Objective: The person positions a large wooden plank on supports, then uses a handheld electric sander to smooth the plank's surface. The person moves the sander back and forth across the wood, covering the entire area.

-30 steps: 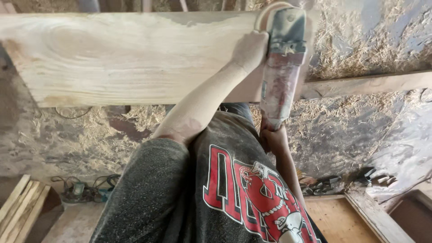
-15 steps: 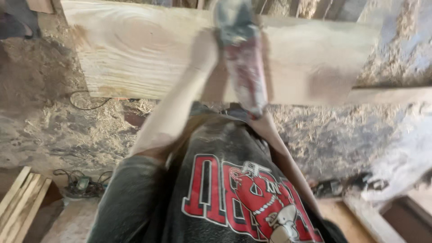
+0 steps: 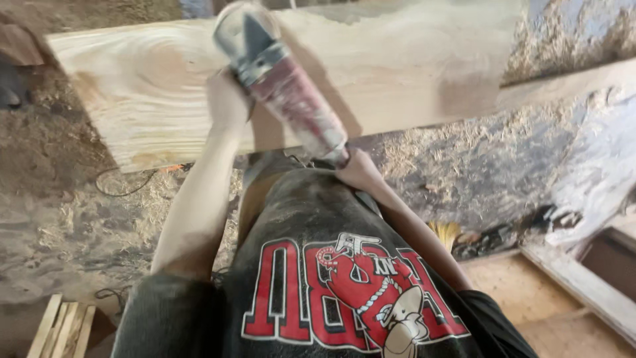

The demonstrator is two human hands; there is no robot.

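A wide pale wooden board (image 3: 371, 73) lies across the top of the view, its grain rings showing at the left. A red and grey hand-held power sander (image 3: 281, 83) rests on it, tilted with its head toward the upper left. My left hand (image 3: 227, 99) grips the tool's front near the head. My right hand (image 3: 356, 171) holds its rear end at the board's near edge. My dark shirt with a red print fills the lower middle.
Sawdust (image 3: 59, 199) covers the ground under and around the board. A black cable (image 3: 119, 189) loops at the left. Stacked wooden slats (image 3: 63, 328) lie at the bottom left. A timber frame (image 3: 583, 278) and dark tools (image 3: 530, 225) sit at the right.
The sander and both hands have swept leftward along the board, from its right part to left of centre. The view has shifted with them.
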